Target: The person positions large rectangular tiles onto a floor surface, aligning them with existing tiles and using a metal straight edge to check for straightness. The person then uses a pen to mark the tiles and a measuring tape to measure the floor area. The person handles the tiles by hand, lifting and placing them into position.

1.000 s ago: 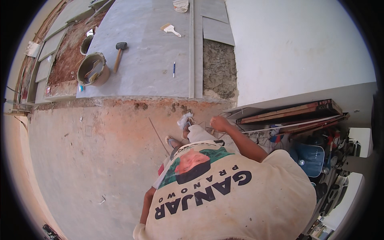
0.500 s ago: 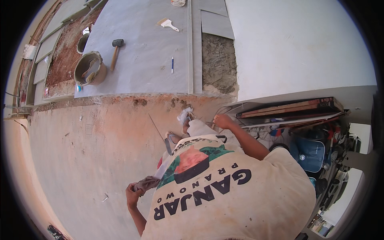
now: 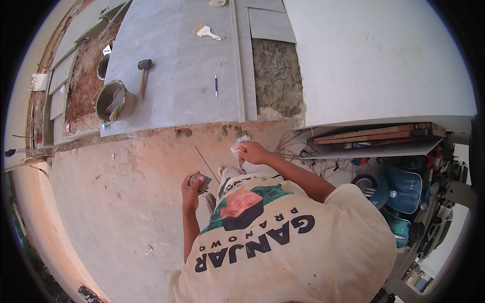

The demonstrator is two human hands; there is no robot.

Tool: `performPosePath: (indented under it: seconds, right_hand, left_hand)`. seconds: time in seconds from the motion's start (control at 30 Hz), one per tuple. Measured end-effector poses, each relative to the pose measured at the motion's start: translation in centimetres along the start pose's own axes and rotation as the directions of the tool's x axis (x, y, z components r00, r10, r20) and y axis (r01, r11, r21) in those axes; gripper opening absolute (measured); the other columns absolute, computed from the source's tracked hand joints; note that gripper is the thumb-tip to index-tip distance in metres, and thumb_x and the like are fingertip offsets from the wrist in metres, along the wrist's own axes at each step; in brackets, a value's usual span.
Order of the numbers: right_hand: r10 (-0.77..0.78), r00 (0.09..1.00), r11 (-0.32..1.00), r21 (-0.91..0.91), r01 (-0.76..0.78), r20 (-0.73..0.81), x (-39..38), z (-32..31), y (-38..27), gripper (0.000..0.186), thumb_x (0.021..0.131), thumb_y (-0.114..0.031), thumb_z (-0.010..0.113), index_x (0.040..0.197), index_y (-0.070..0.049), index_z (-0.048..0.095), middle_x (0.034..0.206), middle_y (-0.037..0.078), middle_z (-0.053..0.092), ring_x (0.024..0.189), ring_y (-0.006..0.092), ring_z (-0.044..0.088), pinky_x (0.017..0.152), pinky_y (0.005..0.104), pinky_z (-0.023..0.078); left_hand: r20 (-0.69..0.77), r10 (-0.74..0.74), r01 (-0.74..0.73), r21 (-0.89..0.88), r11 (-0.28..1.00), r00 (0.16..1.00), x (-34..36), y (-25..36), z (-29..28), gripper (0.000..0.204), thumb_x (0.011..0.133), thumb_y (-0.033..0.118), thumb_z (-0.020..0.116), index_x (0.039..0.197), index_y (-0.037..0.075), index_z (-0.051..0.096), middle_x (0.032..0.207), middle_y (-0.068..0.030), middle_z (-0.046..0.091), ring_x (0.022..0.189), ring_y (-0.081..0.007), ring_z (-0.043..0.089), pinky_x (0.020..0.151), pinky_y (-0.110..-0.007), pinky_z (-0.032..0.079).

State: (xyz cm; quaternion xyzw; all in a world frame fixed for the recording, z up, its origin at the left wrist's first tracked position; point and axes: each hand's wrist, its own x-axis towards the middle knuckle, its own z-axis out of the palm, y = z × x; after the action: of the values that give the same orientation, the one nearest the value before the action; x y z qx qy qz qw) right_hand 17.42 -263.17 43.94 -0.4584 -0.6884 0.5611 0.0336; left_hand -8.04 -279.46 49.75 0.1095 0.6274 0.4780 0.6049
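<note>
My left hand [image 3: 191,191], out to the left of my shirt, is closed around a small dark grey thing [image 3: 204,183] with a paler patch; its kind is not clear. A brownish cloth [image 3: 210,203] hangs beside that hand against my shirt. My right hand [image 3: 252,151] is reached forward in front of my knees, fingers closed at a crumpled whitish plastic piece [image 3: 240,142] near my foot. My fingers partly cover the plastic.
Ahead, the grey tiled surface [image 3: 197,106] bears a rubber mallet [image 3: 143,76], a mortar bucket [image 3: 126,107], a wide brush [image 3: 206,32] and a blue pen [image 3: 216,86]. Wet mortar [image 3: 277,81] fills a gap at right. Wooden boards [image 3: 374,134] and blue chairs [image 3: 404,191] stand right.
My right hand has moved left to the whitish plastic. My left hand has risen forward and right; a small dark grey thing shows in it, where the brownish cloth was before.
</note>
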Motion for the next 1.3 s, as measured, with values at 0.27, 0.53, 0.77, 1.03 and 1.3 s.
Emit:
performPosePath:
  seconds: [0.27, 0.53, 0.77, 1.03, 1.3]
  right_hand:
    - [0.400, 0.892, 0.913, 0.174, -0.368, -0.212, 7.7, -3.0, 12.7, 0.038, 0.077, -0.028, 0.062, 0.105, -0.002, 0.060, 0.094, 0.019, 0.065, 0.092, 0.0302, 0.062, 0.081, 0.0366, 0.048]
    - [0.523, 0.795, 0.844, 0.057, -0.533, -0.306, 18.0, -4.0, 16.4, 0.066, 0.075, -0.029, 0.066, 0.127, -0.001, 0.037, 0.120, 0.023, 0.051, 0.109, 0.0356, 0.053, 0.091, 0.0435, 0.044]
    - [0.643, 0.637, 0.744, 0.150, -0.651, -0.424, 24.9, -0.3, 18.7, 0.062, 0.075, -0.023, 0.062, 0.128, -0.002, 0.035, 0.121, 0.024, 0.045, 0.110, 0.0417, 0.047, 0.094, 0.0470, 0.041]
    - [0.340, 0.910, 0.935, 0.191, -0.299, -0.236, 28.6, 4.0, 14.0, 0.059, 0.075, -0.028, 0.064, 0.124, -0.001, 0.045, 0.106, 0.018, 0.060, 0.101, 0.0312, 0.058, 0.087, 0.0383, 0.045]
    - [0.077, 0.983, 0.860, 0.489, -0.149, 0.164, 21.3, 3.5, 1.8, 0.041, 0.084, -0.037, 0.059, 0.104, -0.001, 0.060, 0.087, 0.011, 0.064, 0.078, 0.0207, 0.063, 0.067, 0.0314, 0.051]
  left_hand:
    - [-0.003, -0.103, 0.103, 0.091, 0.990, 0.995, 2.8, 0.3, 5.6, 0.036, 0.078, 0.016, 0.068, 0.108, 0.001, 0.055, 0.088, -0.0078, 0.060, 0.075, -0.0162, 0.062, 0.062, -0.029, 0.054]
    - [-0.109, -0.277, 0.284, 0.057, 0.957, 0.955, 2.8, -1.0, 2.7, 0.036, 0.079, 0.013, 0.065, 0.110, -0.002, 0.054, 0.092, -0.0108, 0.061, 0.077, -0.0191, 0.063, 0.065, -0.032, 0.054]
    - [-0.112, -0.366, 0.381, 0.193, 0.904, 0.924, 6.2, 1.4, 2.7, 0.037, 0.081, 0.014, 0.062, 0.112, -0.004, 0.052, 0.094, -0.0131, 0.061, 0.080, -0.0218, 0.063, 0.065, -0.033, 0.055]
    - [-0.100, -0.348, 0.362, 0.282, 0.889, 0.932, 10.5, 4.9, 0.7, 0.038, 0.080, 0.017, 0.063, 0.112, -0.001, 0.052, 0.095, -0.0128, 0.060, 0.081, -0.0224, 0.063, 0.062, -0.035, 0.056]
    - [0.059, -0.117, 0.069, 0.525, 0.848, 0.991, 17.7, 6.5, 2.0, 0.046, 0.071, 0.012, 0.071, 0.109, 0.000, 0.049, 0.091, -0.0108, 0.059, 0.074, -0.0167, 0.060, 0.060, -0.028, 0.053]
